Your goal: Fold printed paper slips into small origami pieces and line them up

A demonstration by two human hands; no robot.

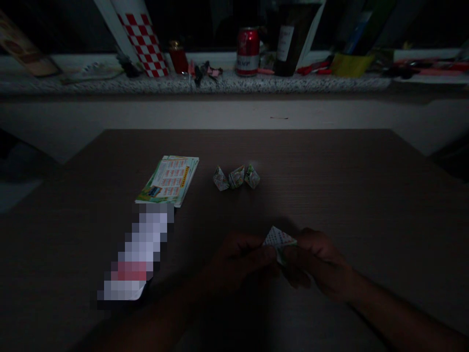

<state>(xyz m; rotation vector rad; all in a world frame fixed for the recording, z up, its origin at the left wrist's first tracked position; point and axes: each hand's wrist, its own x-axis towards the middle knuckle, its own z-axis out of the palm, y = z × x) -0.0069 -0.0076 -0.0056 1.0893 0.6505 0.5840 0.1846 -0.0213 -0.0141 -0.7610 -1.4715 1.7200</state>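
Between my two hands is a small folded piece of printed paper (279, 238), its pointed tip turned up and away from me. My left hand (247, 256) pinches its left side, thumb on top. On the other side my right hand (318, 259) grips it with thumb and fingers. The fingers cover the lower part of the paper. Farther back on the table, three folded paper pieces (236, 177) of similar print stand in a short row. To the left lies a stack of printed calendar sheets (168, 180).
A lit phone-like device (137, 254), its screen pixelated, lies on the wooden table (330, 171) left of my arms. Along the stone windowsill (220, 87) stand a red can (248, 51), a dark cup (293, 41), a checkered tube (144, 46) and other small items. The room is dim.
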